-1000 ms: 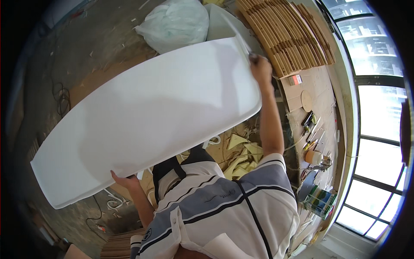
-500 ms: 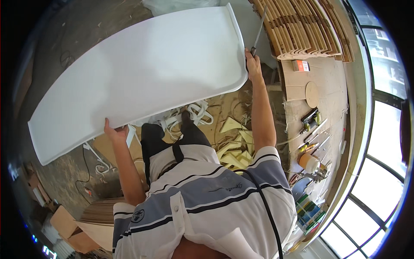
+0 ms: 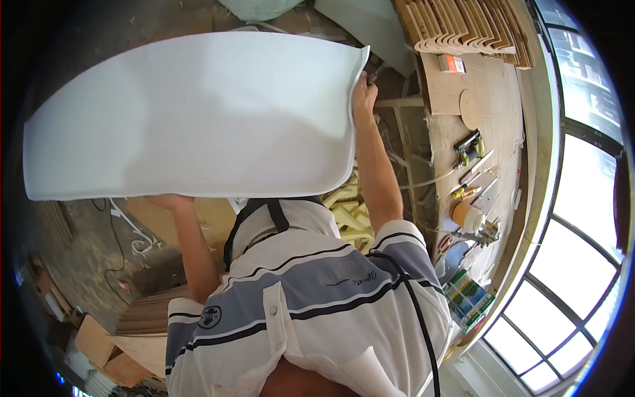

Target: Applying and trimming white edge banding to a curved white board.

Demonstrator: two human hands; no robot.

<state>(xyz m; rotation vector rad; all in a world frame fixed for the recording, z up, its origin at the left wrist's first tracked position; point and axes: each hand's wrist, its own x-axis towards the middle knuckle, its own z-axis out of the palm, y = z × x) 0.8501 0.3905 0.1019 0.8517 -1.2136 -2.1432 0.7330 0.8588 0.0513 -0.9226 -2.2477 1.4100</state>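
Head view: a large white panel [image 3: 192, 119] spans the space before the person, hiding much of the floor [image 3: 99, 261]. Yellow offcuts [image 3: 350, 218] lie heaped past its near right corner, between the person and the table [image 3: 503, 112]. Curved wooden pieces [image 3: 456, 28] stand in a row at the table's far end; nearer are a small red-and-white box [image 3: 452, 64], a thin round disc [image 3: 469, 109] and a black-and-green tool [image 3: 468, 141].

The panel looks smooth and matte, its far edge bowed, its near right corner rounded, its right side lipped. The right hand [image 3: 364, 98] has its fingers clamped on that side; the left hand [image 3: 173, 202] supports the near edge, its fingers too hidden to tell.
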